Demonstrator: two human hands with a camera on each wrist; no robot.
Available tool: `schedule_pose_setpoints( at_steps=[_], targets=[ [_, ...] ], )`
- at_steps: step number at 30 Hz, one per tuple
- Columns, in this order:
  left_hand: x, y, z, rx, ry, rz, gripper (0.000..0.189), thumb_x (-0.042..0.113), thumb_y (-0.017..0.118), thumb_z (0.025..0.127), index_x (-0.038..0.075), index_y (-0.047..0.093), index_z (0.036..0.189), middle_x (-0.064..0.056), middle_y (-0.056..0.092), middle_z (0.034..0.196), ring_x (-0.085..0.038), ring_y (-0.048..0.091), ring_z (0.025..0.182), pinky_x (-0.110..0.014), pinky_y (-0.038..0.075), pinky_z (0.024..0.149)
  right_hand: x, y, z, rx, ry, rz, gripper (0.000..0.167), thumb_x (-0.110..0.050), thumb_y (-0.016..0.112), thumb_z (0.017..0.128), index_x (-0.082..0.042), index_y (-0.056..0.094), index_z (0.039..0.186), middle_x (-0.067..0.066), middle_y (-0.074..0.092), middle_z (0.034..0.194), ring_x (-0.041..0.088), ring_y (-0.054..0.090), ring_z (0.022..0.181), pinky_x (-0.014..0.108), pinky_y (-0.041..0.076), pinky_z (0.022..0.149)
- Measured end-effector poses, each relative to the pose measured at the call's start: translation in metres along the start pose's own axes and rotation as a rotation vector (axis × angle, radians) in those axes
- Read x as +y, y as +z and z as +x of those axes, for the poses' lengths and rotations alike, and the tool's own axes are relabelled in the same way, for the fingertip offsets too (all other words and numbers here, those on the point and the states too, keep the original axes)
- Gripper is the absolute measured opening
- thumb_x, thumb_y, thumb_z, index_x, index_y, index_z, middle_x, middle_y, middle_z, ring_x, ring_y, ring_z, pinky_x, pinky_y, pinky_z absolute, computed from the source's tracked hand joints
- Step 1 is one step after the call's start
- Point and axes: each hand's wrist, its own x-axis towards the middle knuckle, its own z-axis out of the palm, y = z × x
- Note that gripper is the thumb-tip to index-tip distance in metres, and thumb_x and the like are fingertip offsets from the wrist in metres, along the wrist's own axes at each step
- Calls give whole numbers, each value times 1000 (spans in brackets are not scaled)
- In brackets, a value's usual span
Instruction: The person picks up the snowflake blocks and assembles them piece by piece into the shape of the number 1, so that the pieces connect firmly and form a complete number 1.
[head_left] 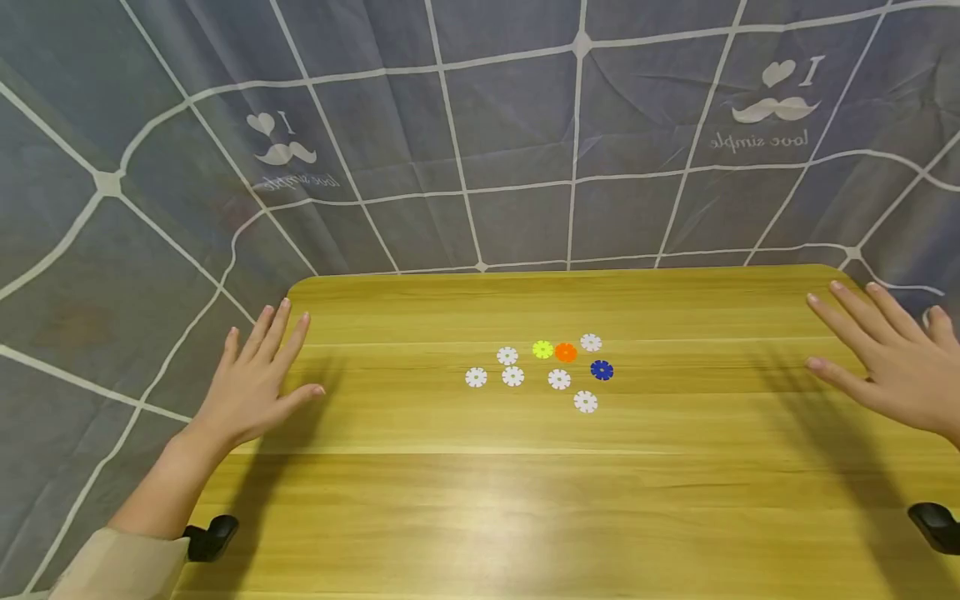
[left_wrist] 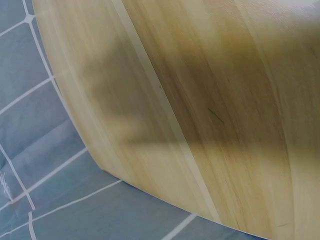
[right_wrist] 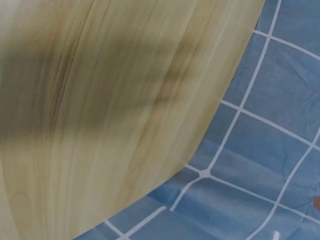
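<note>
Spread wide, my left hand (head_left: 255, 383) hovers above the left side of the wooden table (head_left: 480, 500), palm down and holding nothing. Over the right side, my right hand (head_left: 900, 358) is held the same way, its fingers straight and apart. Between them, at the table's middle, lie several small notched discs: a yellow-green disc (head_left: 537, 353), an orange disc (head_left: 561, 356), a dark blue disc (head_left: 597, 373) and several white discs (head_left: 554, 383). Neither hand touches them. The wrist views show mostly tabletop and hand shadows; only a fingertip (right_wrist: 317, 203) enters the right one.
A grey-blue cloth (head_left: 517, 142) with white grid lines hangs behind the table and along its left side. Black wrist mounts (head_left: 212, 537) show near both forearms. The table's rounded far corners (head_left: 303, 287) border the cloth.
</note>
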Motion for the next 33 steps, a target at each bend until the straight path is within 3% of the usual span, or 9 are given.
schedule_pose_setpoints(
  at_steps=[6, 9, 13, 16, 19, 22, 25, 30, 33],
  targets=[
    [6, 2, 7, 12, -1, -116, 86, 58, 53, 86, 17, 13, 151, -12, 1, 156, -33, 4, 141, -70, 10, 100, -4, -3, 5, 22, -22, 25, 79, -51, 49, 92, -28, 1, 150, -4, -12, 155, 25, -17, 139, 65, -21, 96],
    [13, 2, 13, -68, -61, -367, 81, 46, 61, 87, 17, 20, 149, -17, 16, 152, -42, 17, 136, -72, 18, 96, -6, -3, 9, 67, -57, 51, 77, -49, 50, 92, -27, 7, 151, 1, -3, 156, 28, -8, 141, 70, -13, 97],
    [25, 2, 22, -203, -162, -756, 71, 32, 64, 89, 13, 26, 147, -18, 28, 147, -44, 26, 131, -68, 25, 95, -12, -1, 18, 195, -154, 191, 73, -39, 63, 86, -18, 28, 147, 20, 28, 148, 41, 23, 134, 69, 12, 100],
    [32, 6, 28, -247, -189, -915, 66, 28, 63, 90, 11, 31, 145, -16, 31, 146, -40, 29, 130, -63, 31, 96, -23, 2, 26, 229, -189, 354, 68, -23, 72, 80, -9, 42, 140, 27, 44, 132, 48, 39, 118, 63, 25, 97],
    [40, 17, 35, -255, -220, -1036, 62, 24, 64, 89, 8, 35, 142, -18, 34, 143, -39, 33, 129, -56, 38, 95, -39, 6, 34, 145, -108, 540, 62, -14, 71, 82, -4, 44, 136, 26, 47, 129, 46, 43, 113, 56, 31, 93],
    [49, 32, 42, -246, -250, -1133, 60, 20, 65, 89, 3, 38, 139, -22, 36, 140, -41, 36, 126, -49, 43, 94, -54, 14, 43, 29, 0, 691, 55, -16, 66, 88, -5, 44, 137, 21, 48, 130, 36, 45, 111, 38, 37, 87],
    [60, 45, 51, -253, -271, -1196, 59, 16, 65, 88, -1, 38, 138, -25, 36, 138, -43, 40, 123, -44, 46, 91, -69, 24, 55, -89, 39, 805, 52, -20, 62, 91, -3, 43, 137, 21, 49, 126, 32, 47, 108, 22, 40, 80],
    [81, 59, 66, -335, -288, -1275, 58, 11, 64, 88, -3, 37, 138, -26, 37, 136, -44, 43, 120, -42, 47, 90, -98, 47, 74, -246, 68, 1008, 54, -18, 63, 90, 5, 41, 134, 25, 50, 119, 34, 53, 104, 27, 51, 76],
    [93, 66, 72, -388, -280, -1309, 58, 10, 64, 88, -3, 36, 138, -26, 38, 136, -42, 45, 118, -41, 48, 90, -116, 62, 81, -286, 94, 1097, 54, -12, 66, 87, 10, 43, 131, 26, 51, 115, 30, 56, 98, 27, 52, 74]
  ],
)
